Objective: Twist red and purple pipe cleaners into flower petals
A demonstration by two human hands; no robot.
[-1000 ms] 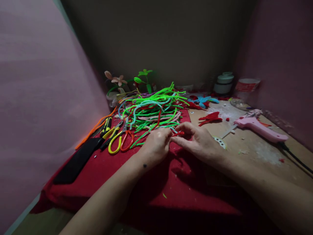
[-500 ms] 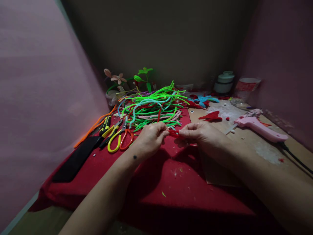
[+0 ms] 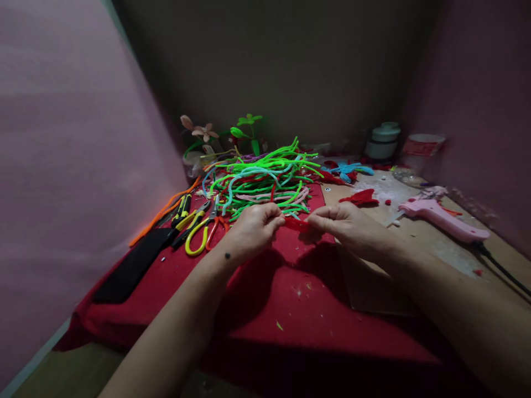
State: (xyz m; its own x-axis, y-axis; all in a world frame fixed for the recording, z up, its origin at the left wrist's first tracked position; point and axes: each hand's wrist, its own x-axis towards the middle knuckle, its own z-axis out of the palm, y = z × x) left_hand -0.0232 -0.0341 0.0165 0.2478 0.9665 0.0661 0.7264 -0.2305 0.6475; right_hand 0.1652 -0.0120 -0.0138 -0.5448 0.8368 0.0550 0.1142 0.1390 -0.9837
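Note:
A short red pipe-cleaner piece [image 3: 296, 223] stretches between my two hands above the red cloth. My left hand [image 3: 258, 225] pinches its left end between thumb and fingers. At the other end, my right hand [image 3: 338, 224] grips it the same way. The piece's exact shape is partly hidden by the fingertips. Just behind my hands lies a heap of pipe cleaners [image 3: 257, 179], mostly green, with light blue, pink and red ones among them. A red fuzzy shape [image 3: 360, 198] rests on the board beyond my right hand.
Scissors [image 3: 198, 237], pliers [image 3: 191, 222] and a black phone-like slab [image 3: 131, 268] lie at left. On the brown board [image 3: 373, 290] sits a pink glue gun [image 3: 446, 220] with a black cord. Pipe-cleaner flowers [image 3: 248, 128], a jar [image 3: 382, 141] and a paper cup [image 3: 422, 148] stand behind.
My hands have moved slightly apart, and the red piece between them looks straighter. The whole view has shifted a little; the tools and heap lie as before.

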